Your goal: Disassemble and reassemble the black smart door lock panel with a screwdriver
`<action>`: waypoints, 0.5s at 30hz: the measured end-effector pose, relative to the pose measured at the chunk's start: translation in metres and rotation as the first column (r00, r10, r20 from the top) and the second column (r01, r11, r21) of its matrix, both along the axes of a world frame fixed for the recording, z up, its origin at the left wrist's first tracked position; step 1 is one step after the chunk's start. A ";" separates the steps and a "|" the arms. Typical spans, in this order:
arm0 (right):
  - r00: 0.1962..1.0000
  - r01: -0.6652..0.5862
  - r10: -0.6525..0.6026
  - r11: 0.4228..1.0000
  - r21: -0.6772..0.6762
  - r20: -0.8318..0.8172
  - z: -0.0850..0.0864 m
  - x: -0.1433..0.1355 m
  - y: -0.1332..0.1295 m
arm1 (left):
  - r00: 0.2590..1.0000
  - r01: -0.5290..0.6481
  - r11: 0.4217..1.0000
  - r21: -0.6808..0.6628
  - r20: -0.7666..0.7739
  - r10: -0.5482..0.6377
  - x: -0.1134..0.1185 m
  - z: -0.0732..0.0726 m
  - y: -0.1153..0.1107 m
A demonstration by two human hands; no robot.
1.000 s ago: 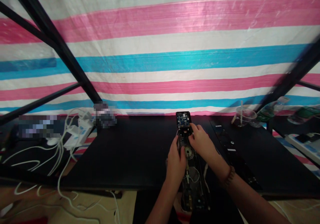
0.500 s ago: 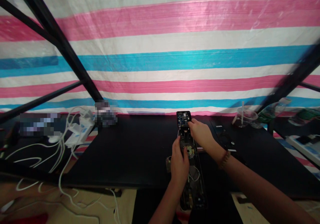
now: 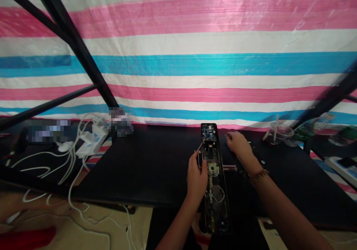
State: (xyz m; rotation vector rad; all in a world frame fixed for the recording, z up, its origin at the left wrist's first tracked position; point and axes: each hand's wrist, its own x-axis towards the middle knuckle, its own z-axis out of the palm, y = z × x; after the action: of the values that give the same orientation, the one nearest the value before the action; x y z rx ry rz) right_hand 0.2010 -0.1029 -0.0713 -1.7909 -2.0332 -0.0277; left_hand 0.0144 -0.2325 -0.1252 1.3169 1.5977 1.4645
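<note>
A long, narrow black device housing [image 3: 226, 201] lies open-faced, its near end sticking out past the desk's front edge. At its far end sits a blue circuit board [image 3: 209, 132]; a round metal part [image 3: 213, 169] and thin white wires [image 3: 220, 195] show further down. My left hand [image 3: 196, 177] is closed on the housing's left side, thumb over the rim, with a loop of pale wire by its fingers. Right of the board and apart from the housing, my right hand [image 3: 240, 146] is pinched together, fingertips down; what they hold is too small to make out.
On the black desk [image 3: 145, 164], a rod-like item [image 3: 230, 167] lies right of the housing. A plastic cup with a straw [image 3: 279, 134] and clear bottles [image 3: 312, 129] stand at back right. At left are a white power strip [image 3: 93, 142] and tangled white cables [image 3: 67, 168].
My right hand has come off the circuit board and shifted right, clear of the housing. My left hand has slid slightly left and still holds the housing's side.
</note>
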 end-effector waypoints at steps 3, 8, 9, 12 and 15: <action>0.993 -0.052 0.052 0.999 0.007 -0.105 -0.016 0.001 0.007 | 0.996 -0.048 0.999 -0.006 0.076 0.048 -0.013 -0.002 0.015; 0.778 -0.122 0.135 0.991 0.063 -0.614 -0.022 -0.032 0.011 | 0.985 -0.107 0.993 0.042 0.143 0.100 -0.034 0.001 0.072; 0.680 -0.134 0.125 0.990 0.045 -0.722 -0.023 -0.040 0.013 | 0.983 -0.096 0.994 0.053 0.161 0.086 -0.036 0.003 0.087; 0.345 -0.176 0.049 0.984 -0.014 -0.937 -0.028 -0.059 0.023 | 0.970 0.006 0.996 0.090 0.242 -0.027 -0.036 0.009 0.130; 0.065 -0.285 0.029 0.958 0.009 -0.997 -0.038 -0.069 0.032 | 0.933 0.121 0.984 0.134 0.323 -0.159 -0.028 0.009 0.158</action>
State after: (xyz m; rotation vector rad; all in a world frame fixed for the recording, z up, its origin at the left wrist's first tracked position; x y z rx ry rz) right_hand 0.1315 -0.0705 -0.1092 -0.9656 -1.0632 1.2143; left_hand -0.0133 -0.0741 -0.1167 1.1430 1.1947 1.6072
